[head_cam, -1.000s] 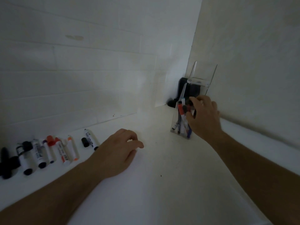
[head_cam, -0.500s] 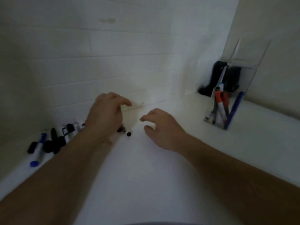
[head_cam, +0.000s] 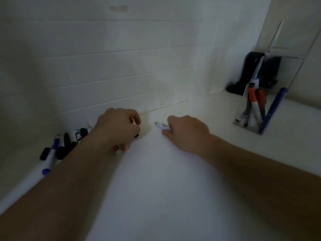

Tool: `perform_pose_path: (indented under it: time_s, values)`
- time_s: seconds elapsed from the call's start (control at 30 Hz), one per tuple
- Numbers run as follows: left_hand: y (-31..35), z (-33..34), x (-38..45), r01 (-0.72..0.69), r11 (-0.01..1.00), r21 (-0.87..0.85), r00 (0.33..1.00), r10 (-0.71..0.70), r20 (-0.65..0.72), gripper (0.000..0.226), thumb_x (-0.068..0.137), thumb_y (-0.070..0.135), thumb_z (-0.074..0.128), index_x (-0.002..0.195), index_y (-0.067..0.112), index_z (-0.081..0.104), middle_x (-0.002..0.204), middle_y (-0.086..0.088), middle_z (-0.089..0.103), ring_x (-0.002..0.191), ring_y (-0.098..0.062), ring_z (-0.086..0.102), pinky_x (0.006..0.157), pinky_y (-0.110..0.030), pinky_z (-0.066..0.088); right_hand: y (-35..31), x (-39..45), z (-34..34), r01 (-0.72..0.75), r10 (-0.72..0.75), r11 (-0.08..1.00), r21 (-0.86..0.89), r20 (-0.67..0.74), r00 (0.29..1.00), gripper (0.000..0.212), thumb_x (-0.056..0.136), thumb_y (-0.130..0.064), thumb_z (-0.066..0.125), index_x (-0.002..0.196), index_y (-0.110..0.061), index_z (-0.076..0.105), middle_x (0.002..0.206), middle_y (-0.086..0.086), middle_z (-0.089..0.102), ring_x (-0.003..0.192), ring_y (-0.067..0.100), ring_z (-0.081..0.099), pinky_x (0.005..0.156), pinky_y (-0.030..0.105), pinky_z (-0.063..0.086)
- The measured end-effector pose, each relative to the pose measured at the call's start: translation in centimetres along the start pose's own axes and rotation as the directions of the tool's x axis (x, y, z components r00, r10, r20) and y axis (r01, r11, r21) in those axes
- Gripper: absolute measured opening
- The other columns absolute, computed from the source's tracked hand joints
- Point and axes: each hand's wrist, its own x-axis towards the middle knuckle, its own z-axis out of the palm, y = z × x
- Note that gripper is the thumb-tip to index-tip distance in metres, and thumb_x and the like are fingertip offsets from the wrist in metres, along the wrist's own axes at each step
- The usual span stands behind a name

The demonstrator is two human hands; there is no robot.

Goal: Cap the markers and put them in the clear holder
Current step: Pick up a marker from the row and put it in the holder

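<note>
Head view: right hand [head_cam: 186,132] fingers pinch uncapped marker [head_cam: 161,126] on bench [head_cam: 165,180]; left hand [head_cam: 118,127] curled, contents unclear. Find matching cap, push on straight, then clear holder [head_cam: 267,94] far right.

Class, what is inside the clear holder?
Inside the clear holder stand several markers: a red-capped marker, a blue marker and darker ones. Their exact number is unclear where they overlap.

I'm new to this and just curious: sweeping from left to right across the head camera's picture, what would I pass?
Loose markers along the wall → left hand → marker held in the right hand → black object in the corner → clear holder with markers inside.
</note>
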Motion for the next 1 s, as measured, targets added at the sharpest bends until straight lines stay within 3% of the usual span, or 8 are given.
perform_pose_path:
  time_s: [0.1, 0.27, 0.4, 0.5, 0.6, 0.7, 0.8, 1.0]
  values:
    - [0.6, 0.2, -0.2, -0.001, 0.997, 0.078, 0.997, -0.005, 0.071, 0.021, 0.077, 0.026, 0.060, 0.091, 0.041, 0.062, 0.098, 0.012, 0.059, 0.067, -0.015, 0.065, 0.051, -0.030, 0.055, 3.5, -0.9, -0.7, -0.054, 0.054, 0.998, 0.044, 0.007, 0.999, 0.027, 0.103, -0.054, 0.035, 0.099, -0.027, 0.035, 0.075, 0.001, 0.052, 0.065, 0.025, 0.054, 0.060, 0.034, 0.042]
    - [0.7, 1.4, 0.6, -0.016, 0.981, 0.193, 0.999, 0.009, 0.038, 0.014, 0.082, 0.036, 0.060, 0.093, 0.043, 0.066, 0.100, 0.014, 0.063, 0.074, -0.014, 0.065, 0.073, -0.031, 0.054, 6.0, -2.2, -0.4, -0.150, 0.184, 0.944, 0.293, -0.091, 0.979, 0.035, 0.104, -0.054, 0.034, 0.130, -0.033, 0.041, 0.070, 0.001, 0.063, 0.062, 0.020, 0.061, 0.063, 0.036, 0.052]
    - [1.5, 2.8, 0.7, -0.103, 0.990, 0.095, 0.994, 0.107, -0.036, 0.025, 0.091, 0.025, 0.060, 0.112, 0.036, 0.070, 0.107, 0.006, 0.053, 0.095, -0.010, 0.055, 0.083, -0.023, 0.037, 6.1, -2.4, -0.7, -0.128, 0.195, 0.889, 0.439, -0.111, 0.975, 0.037, 0.107, -0.050, 0.029, 0.132, -0.033, 0.049, 0.070, 0.003, 0.062, 0.064, 0.022, 0.061, 0.066, 0.041, 0.051]
    - [2.3, 3.4, 0.8, -0.141, 0.988, -0.063, 0.987, 0.136, -0.088, 0.024, 0.089, 0.024, 0.065, 0.108, 0.037, 0.073, 0.111, 0.007, 0.060, 0.094, -0.004, 0.062, 0.087, -0.019, 0.045, 6.5, -2.5, -0.6, -0.072, 0.165, 0.869, 0.490, -0.151, 0.975, 0.028, 0.109, -0.037, 0.033, 0.124, -0.029, 0.054, 0.080, 0.002, 0.064, 0.073, 0.023, 0.062, 0.072, 0.043, 0.052]
    - [3.1, 3.7, 0.5, -0.163, 0.957, -0.240, 0.982, 0.134, -0.131, 0.029, 0.083, 0.013, 0.075, 0.103, 0.033, 0.073, 0.105, 0.007, 0.065, 0.079, 0.005, 0.066, 0.068, -0.003, 0.043, 7.0, -2.0, -0.2, -0.051, 0.166, 0.860, 0.509, -0.184, 0.969, 0.011, 0.109, -0.029, 0.038, 0.108, -0.030, 0.049, 0.086, 0.000, 0.060, 0.077, 0.020, 0.059, 0.072, 0.043, 0.049]
    - [3.4, 4.1, 0.3, -0.130, 0.926, -0.353, 0.986, 0.083, -0.146, 0.026, 0.085, 0.016, 0.075, 0.100, 0.036, 0.073, 0.090, 0.009, 0.072, 0.066, 0.003, 0.065, 0.054, -0.006, 0.041, 7.1, -1.8, -0.1, -0.027, 0.161, 0.850, 0.526, -0.211, 0.964, 0.008, 0.107, -0.026, 0.043, 0.104, -0.032, 0.046, 0.082, -0.008, 0.052, 0.070, 0.008, 0.050, 0.063, 0.034, 0.039]
    - [3.3, 4.6, 0.2, -0.089, 0.885, -0.456, 0.992, 0.037, -0.122, 0.021, 0.087, 0.021, 0.073, 0.098, 0.038, 0.073, 0.083, 0.008, 0.074, 0.054, 0.002, 0.059, 0.053, -0.015, 0.044, 6.5, -2.1, -0.6, 0.088, 0.069, 0.867, 0.491, -0.292, 0.954, 0.009, 0.105, -0.040, 0.046, 0.098, -0.035, 0.049, 0.078, -0.011, 0.052, 0.071, 0.003, 0.051, 0.063, 0.026, 0.038]
    - [3.4, 5.1, 0.1, -0.159, 0.830, -0.535, 0.987, 0.131, -0.091, 0.021, 0.089, 0.008, 0.070, 0.097, 0.028, 0.074, 0.085, 0.009, 0.071, 0.059, -0.002, 0.061, 0.056, -0.016, 0.046, 5.5, -2.3, 0.0, 0.215, -0.132, 0.952, 0.220, -0.339, 0.931, 0.016, 0.098, -0.053, 0.051, 0.099, -0.038, 0.057, 0.079, -0.013, 0.047, 0.075, 0.012, 0.049, 0.066, 0.032, 0.043]
